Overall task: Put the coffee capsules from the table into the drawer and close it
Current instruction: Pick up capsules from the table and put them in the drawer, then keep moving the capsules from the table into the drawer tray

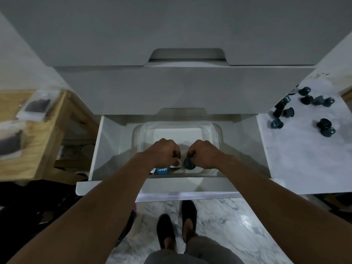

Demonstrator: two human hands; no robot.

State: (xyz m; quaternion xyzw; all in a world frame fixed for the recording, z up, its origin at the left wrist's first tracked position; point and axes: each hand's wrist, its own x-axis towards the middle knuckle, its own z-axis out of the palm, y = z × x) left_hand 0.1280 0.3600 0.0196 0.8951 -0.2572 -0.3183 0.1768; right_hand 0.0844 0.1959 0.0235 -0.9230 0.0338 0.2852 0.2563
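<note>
The white drawer (106,149) stands pulled out below me, with a clear plastic container (177,128) inside it. Both my hands reach into that container. My right hand (204,154) is curled around a dark teal coffee capsule (189,163) near the container's front. My left hand (163,152) is closed over a dark capsule with a pale rim (176,164). A blue-labelled capsule (162,170) lies at the front, just under my left wrist. Several dark teal capsules (306,109) lie scattered on the white table (304,159) to the right.
Closed white drawer fronts (181,88) rise above the open one. A wooden table (38,134) with plastic-wrapped packets (36,107) stands to the left. My feet in dark slippers (177,221) rest on the marble floor just before the drawer front.
</note>
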